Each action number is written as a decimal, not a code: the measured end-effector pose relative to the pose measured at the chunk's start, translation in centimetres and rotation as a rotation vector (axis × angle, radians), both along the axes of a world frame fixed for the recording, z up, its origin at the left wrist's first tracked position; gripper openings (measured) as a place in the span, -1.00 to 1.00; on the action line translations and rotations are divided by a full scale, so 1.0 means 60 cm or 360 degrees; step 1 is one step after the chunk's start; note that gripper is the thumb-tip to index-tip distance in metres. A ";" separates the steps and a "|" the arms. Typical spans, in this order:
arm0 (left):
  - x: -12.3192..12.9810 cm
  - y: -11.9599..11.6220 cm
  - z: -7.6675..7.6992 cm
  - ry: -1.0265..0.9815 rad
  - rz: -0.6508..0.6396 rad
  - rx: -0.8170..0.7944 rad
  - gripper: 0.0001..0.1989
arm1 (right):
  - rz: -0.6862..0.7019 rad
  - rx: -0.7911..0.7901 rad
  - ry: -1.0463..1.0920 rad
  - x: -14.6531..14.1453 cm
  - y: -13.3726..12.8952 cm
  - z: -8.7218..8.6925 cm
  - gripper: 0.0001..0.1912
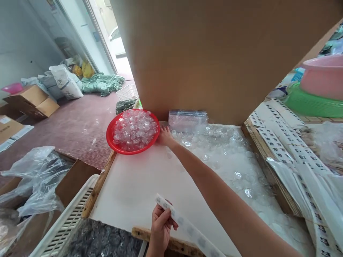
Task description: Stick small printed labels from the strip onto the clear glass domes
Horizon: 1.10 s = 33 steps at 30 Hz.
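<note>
In the head view, my left hand [160, 221] is closed on the end of a long white label strip [187, 228] with printed marks, which runs down to the bottom edge. My right arm stretches across the white table. At its end my right hand [165, 137] lies with fingers apart by the rim of a red basin [109, 135]. Small clear round plastic pieces [135, 130] are heaped in the basin. More clear plastic pieces [237, 175] are spread over the table's right side. Behind my right hand sits a packet of clear plastic bags [187, 119].
A large cardboard panel [200, 60] stands at the back. Wooden edging [96, 187] borders the table. A white crate [71, 217] and an open carton [75, 182] stand left. Label strips [294, 142], a green basin [311, 103] and a pink basin [323, 76] are at right.
</note>
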<state>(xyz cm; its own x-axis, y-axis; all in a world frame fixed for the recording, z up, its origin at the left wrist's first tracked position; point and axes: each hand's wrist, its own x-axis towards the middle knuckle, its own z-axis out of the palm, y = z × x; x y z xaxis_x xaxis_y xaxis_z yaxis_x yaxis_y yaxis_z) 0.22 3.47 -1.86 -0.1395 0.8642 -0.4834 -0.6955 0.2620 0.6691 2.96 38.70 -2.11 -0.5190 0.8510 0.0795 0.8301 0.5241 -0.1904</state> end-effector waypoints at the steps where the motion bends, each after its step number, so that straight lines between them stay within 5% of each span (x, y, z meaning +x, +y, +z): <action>1: 0.000 0.001 0.001 0.0013 0.0011 -0.0011 -0.62 | 0.0015 -0.0013 0.0008 -0.002 0.000 0.000 -0.33; 5: 0.000 0.003 0.006 0.0038 0.0023 -0.0043 -0.63 | 0.0072 -0.0050 0.0061 0.030 -0.024 -0.004 -0.32; 14: -0.005 0.004 0.005 0.0057 -0.0090 0.0022 -0.69 | 0.0257 -0.0058 0.0223 0.223 -0.171 -0.015 -0.60; 20: -0.003 0.011 0.017 0.0028 -0.0094 0.0083 -0.68 | 0.0332 -0.0018 0.0289 0.298 -0.245 -0.024 -0.64; 28: -0.002 0.008 0.024 0.0183 0.0053 0.0112 -0.64 | 0.0013 0.0020 0.0606 0.350 -0.310 0.005 -0.70; 33: -0.005 0.002 0.038 0.0523 0.0226 0.0059 -0.67 | -0.0152 -0.0514 0.1215 0.360 -0.416 0.047 -0.73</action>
